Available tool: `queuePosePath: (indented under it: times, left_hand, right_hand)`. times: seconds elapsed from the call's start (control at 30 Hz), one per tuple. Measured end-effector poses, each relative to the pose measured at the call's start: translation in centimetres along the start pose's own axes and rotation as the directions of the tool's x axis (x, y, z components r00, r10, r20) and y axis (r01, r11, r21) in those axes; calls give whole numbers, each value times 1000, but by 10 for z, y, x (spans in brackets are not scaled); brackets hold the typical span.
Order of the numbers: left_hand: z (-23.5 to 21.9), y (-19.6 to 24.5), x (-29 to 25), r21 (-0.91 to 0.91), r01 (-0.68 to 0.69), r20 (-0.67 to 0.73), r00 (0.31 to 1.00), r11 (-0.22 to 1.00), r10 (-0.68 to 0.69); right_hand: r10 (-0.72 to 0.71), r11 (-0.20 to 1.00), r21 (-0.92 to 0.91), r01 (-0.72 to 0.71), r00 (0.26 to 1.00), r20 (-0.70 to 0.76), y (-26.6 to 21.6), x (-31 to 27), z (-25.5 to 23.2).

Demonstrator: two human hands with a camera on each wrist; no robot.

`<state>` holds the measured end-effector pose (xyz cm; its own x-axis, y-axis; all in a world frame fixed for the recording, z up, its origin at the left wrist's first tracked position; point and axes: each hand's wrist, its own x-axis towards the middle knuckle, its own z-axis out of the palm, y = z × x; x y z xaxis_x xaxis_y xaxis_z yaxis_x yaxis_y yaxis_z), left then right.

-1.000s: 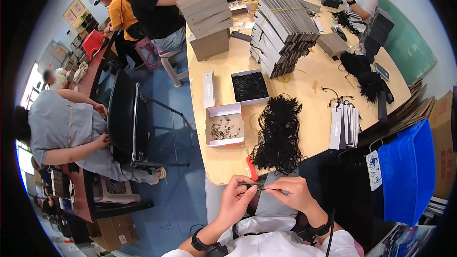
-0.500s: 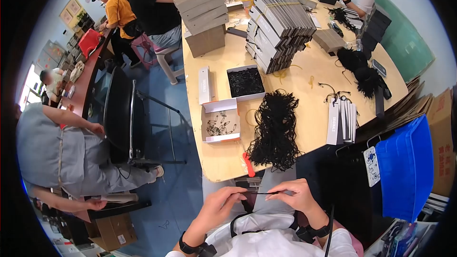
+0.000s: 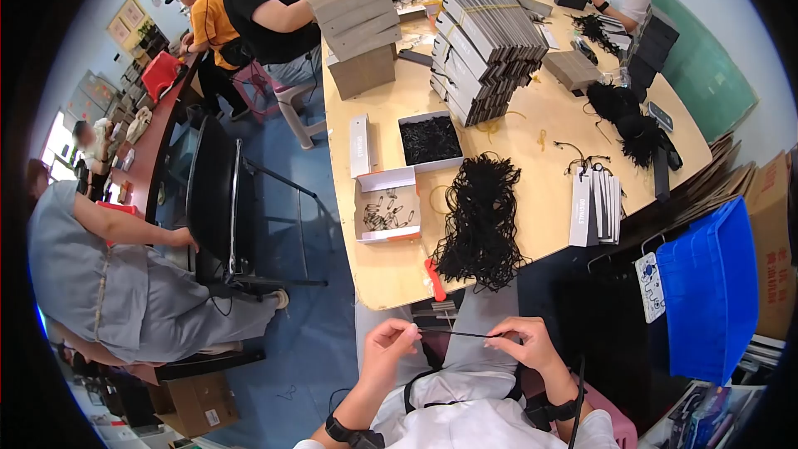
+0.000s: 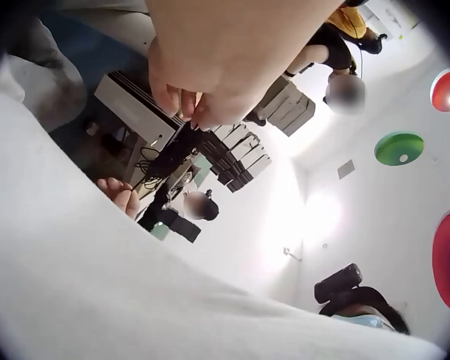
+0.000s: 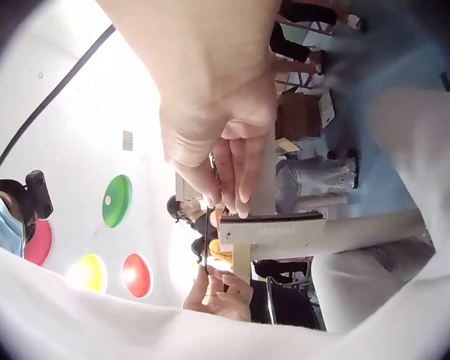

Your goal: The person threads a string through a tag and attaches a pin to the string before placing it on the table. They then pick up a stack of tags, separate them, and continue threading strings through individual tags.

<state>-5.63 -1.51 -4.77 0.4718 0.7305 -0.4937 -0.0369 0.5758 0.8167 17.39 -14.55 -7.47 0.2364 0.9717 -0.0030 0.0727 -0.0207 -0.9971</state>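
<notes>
Over my lap, just below the table edge, a thin black cord (image 3: 453,333) runs nearly straight between my two hands. My left hand (image 3: 387,352) pinches one end between thumb and fingertips. The other end is pinched by my right hand (image 3: 529,344), seen large in the right wrist view, where the cord spans down to the left hand (image 5: 221,296). A tangled heap of black cords (image 3: 478,224) lies on the table in front of the hands. Beside it is a white box of small metal clips (image 3: 388,214), with a red-handled tool (image 3: 435,279) near the edge.
A box of small black pieces (image 3: 430,140) stands behind the clips. Banded stacks of grey boards (image 3: 486,54) rise farther back. Printed tags with cords (image 3: 594,208) lie to the right, near a blue bin (image 3: 706,291). Other people sit or stand around; a black chair (image 3: 214,199) is at left.
My hands, close together a second ago, have drawn apart sideways, and the black cord now shows stretched between them. The person in grey at left has shifted by the chair.
</notes>
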Motion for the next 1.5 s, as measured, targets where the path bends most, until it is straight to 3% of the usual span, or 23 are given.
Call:
queuePosePath:
  times: [0.07,0.1,0.17,0.3,0.37,0.5,0.6,0.77,0.9,0.93,0.97,1.03,1.1,1.13,1.17,1.2,1.23,1.3,1.33,1.4,1.5]
  left_hand:
    - [2,-4,-2,-302,113,76,993,947,-94]
    - [3,-5,-2,-299,113,78,993,948,-94]
    - [6,-8,-2,-658,415,375,904,628,-205]
    - [2,2,-4,-613,368,396,909,699,-131]
    - [-6,3,-6,-504,444,480,857,740,-187]
    - [-11,0,-12,-514,488,535,825,706,-181]
    - [-10,-3,-11,-597,439,468,870,671,-152]
    - [5,-3,-12,-759,320,303,944,567,-128]
    - [14,-12,-2,-727,355,374,923,588,-94]
    - [20,-13,2,-502,203,265,961,841,-75]
    - [25,-16,5,-197,48,168,986,979,-14]
    - [30,-21,9,-102,19,147,989,995,-4]
    - [35,-21,12,218,-150,65,988,964,139]
    - [36,-22,13,221,-151,70,988,963,139]
    - [35,-23,14,461,-336,64,936,821,347]
    - [35,-23,15,666,-462,112,838,586,534]
    - [37,-23,15,668,-461,112,838,584,534]
    - [40,-22,15,727,-545,135,710,417,691]
    - [40,-21,16,728,-545,136,709,415,692]
    - [38,-19,18,794,-602,285,494,87,821]
    - [41,-11,16,829,-559,327,517,23,791]
  right_hand:
    - [65,996,59,-66,998,11,5,-5,1]
    - [64,996,59,-64,998,7,7,-7,3]
    - [123,978,162,-129,991,44,11,-9,7]
    - [174,956,231,-183,983,56,14,-13,10]
    - [151,962,220,-163,986,69,16,-16,7]
    - [67,975,204,-91,991,119,16,-14,-1]
    - [22,989,140,-44,988,150,12,-11,0]
    - [-26,993,120,17,997,78,15,-15,3]
    - [23,980,200,-8,997,-72,25,-27,-1]
    - [42,968,251,-9,991,-126,29,-29,-5]
    - [63,953,301,-7,982,-178,33,-30,-7]
    - [65,953,303,-2,978,-200,37,-27,-11]
    - [148,962,254,-95,969,-199,51,-22,-13]
    - [206,945,295,-140,957,-206,58,-20,-9]
    - [205,945,297,-138,956,-208,66,-17,-6]
    - [265,932,302,-200,945,-191,76,-13,-2]
    - [326,914,306,-264,930,-171,83,-9,2]
    - [334,921,268,-283,928,-166,98,-1,10]
    - [343,924,230,-304,927,-152,106,1,12]
    - [351,927,193,-322,926,-141,116,4,16]
    - [384,907,221,-359,920,-79,119,6,19]
